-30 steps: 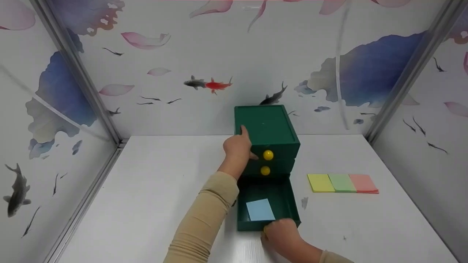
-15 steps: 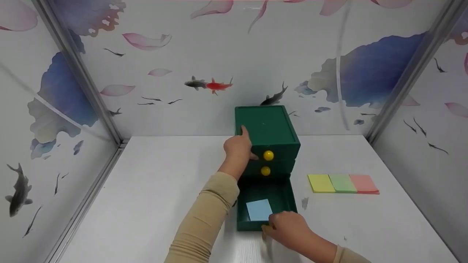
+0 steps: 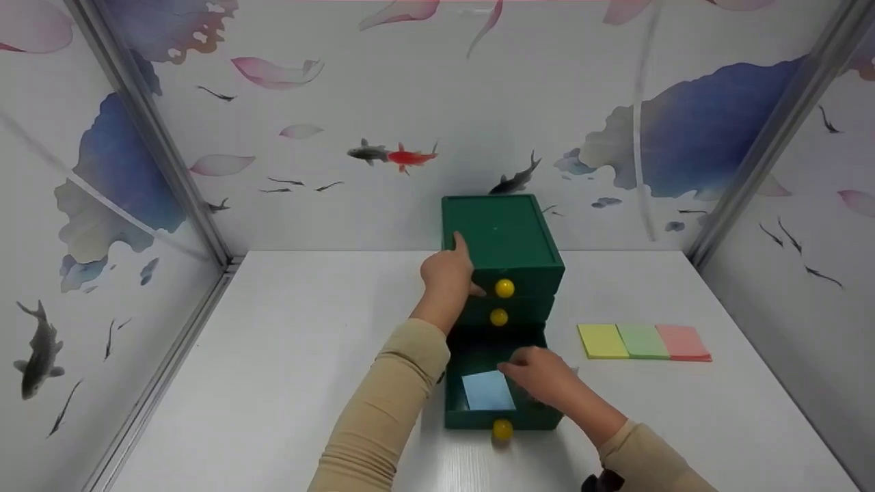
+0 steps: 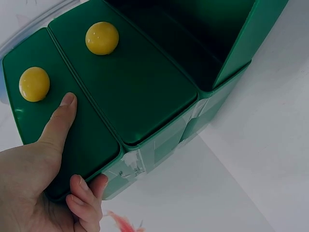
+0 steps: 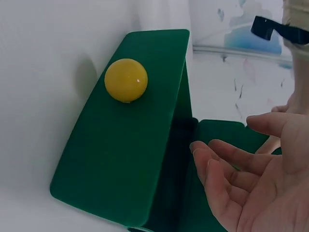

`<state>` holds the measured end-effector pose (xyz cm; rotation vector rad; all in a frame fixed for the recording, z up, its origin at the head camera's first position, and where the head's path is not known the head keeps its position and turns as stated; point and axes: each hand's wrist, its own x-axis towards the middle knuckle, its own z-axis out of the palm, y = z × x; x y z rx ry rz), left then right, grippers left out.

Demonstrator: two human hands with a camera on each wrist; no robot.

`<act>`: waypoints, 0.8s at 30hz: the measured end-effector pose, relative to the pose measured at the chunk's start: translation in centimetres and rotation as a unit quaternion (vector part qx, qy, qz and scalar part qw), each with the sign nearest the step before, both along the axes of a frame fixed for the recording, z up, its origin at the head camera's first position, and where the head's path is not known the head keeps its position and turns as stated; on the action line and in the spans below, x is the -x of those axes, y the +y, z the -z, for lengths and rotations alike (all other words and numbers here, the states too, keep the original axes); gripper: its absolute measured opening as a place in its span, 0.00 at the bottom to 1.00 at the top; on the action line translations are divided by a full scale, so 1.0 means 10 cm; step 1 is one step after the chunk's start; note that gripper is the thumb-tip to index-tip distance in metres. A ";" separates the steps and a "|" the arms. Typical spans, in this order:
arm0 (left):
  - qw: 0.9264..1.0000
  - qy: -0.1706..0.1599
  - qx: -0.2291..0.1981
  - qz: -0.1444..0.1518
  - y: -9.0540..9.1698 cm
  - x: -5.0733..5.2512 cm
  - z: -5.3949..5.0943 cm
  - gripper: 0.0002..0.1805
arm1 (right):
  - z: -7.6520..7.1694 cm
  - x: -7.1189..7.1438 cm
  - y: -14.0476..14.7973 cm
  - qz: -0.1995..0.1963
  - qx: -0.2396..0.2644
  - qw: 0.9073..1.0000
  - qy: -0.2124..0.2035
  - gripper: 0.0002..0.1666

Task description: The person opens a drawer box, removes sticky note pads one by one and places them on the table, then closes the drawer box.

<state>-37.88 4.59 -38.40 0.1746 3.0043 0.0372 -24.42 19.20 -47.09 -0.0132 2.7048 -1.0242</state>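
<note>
A small green drawer cabinet (image 3: 499,229) stands against the back wall, with yellow knobs on its drawers. Its bottom drawer (image 3: 454,419) is pulled out and has a light blue paper square (image 3: 487,391) lying inside. My left hand (image 3: 446,277) grips the cabinet's front left edge. In the left wrist view its thumb (image 4: 62,118) lies on the top drawer's front, with fingers bent at the side. My right hand (image 3: 543,376) hovers over the open drawer, near the blue paper, fingers loosely bent and holding nothing. The bottom drawer's knob (image 5: 126,80) is untouched.
On the white table to the right of the cabinet lies a row of paper pads: yellow (image 3: 603,342), green (image 3: 642,342) and pink (image 3: 683,343). Printed white panels (image 3: 307,205) enclose the table at the back and sides.
My right hand has let go of the bottom drawer's yellow knob and moved up and forward over the drawer. The left hand stays on the cabinet; the drawer has not moved.
</note>
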 end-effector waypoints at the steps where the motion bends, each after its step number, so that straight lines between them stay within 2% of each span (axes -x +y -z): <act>1: 1.000 0.002 0.001 0.001 0.00 0.00 0.00 0.70 | 0.03 0.02 0.00 0.010 0.013 1.000 -0.011 0.17; 5: 1.000 0.008 0.000 0.001 0.00 0.01 0.02 0.70 | 0.15 0.10 0.00 0.040 0.046 0.997 -0.051 0.22; 9: 1.000 0.012 0.000 0.002 0.00 0.01 0.02 0.70 | 0.25 0.16 -0.01 0.049 0.034 0.996 -0.062 0.25; 15: 1.000 0.014 0.004 0.001 -0.01 0.01 0.02 0.70 | 0.37 0.26 -0.06 0.010 -0.026 0.998 -0.055 0.25; 24: 1.000 0.015 0.009 0.009 -0.01 0.01 0.03 0.71 | 0.45 0.35 -0.14 -0.027 -0.108 0.991 -0.075 0.26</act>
